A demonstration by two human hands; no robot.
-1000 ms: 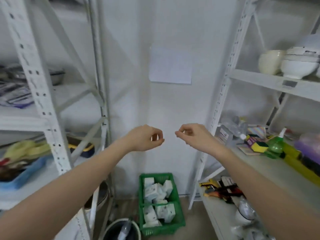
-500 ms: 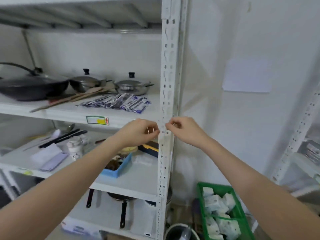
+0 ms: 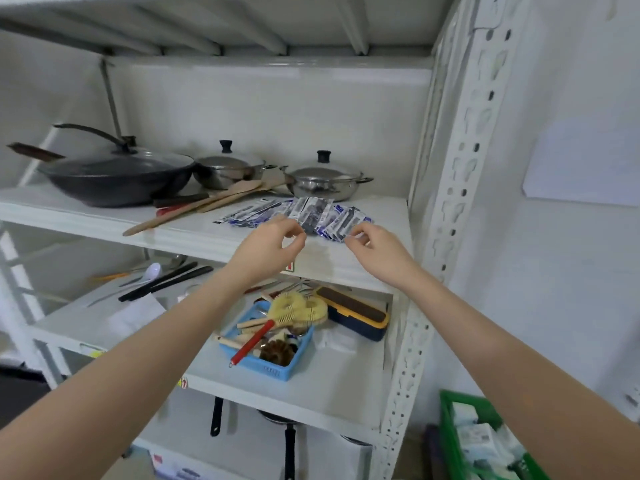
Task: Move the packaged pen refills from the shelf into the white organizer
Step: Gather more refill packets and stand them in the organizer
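A fanned pile of packaged pen refills [image 3: 311, 214], in clear and blue wrappers, lies on the white upper shelf [image 3: 194, 233] near its front edge. My left hand [image 3: 272, 245] hovers just in front of the pile's middle, thumb and forefinger pinched together close to a dark packet. My right hand [image 3: 375, 249] is at the pile's right end, its pinched fingertips touching the corner of the outermost packet. All packets lie flat on the shelf. No white organizer is in view.
Behind the pile stand a black wok [image 3: 114, 174] and two lidded steel pots [image 3: 325, 180], with wooden spatulas [image 3: 207, 202] beside them. The lower shelf holds a blue basket of brushes [image 3: 273, 367]. A shelf post [image 3: 453, 202] rises at right; a green crate [image 3: 450, 431] sits on the floor.
The view swung left from the wall to this shelf and moved closer. Both pinched hands rose from the shelf post to the front edge of the refill pile.
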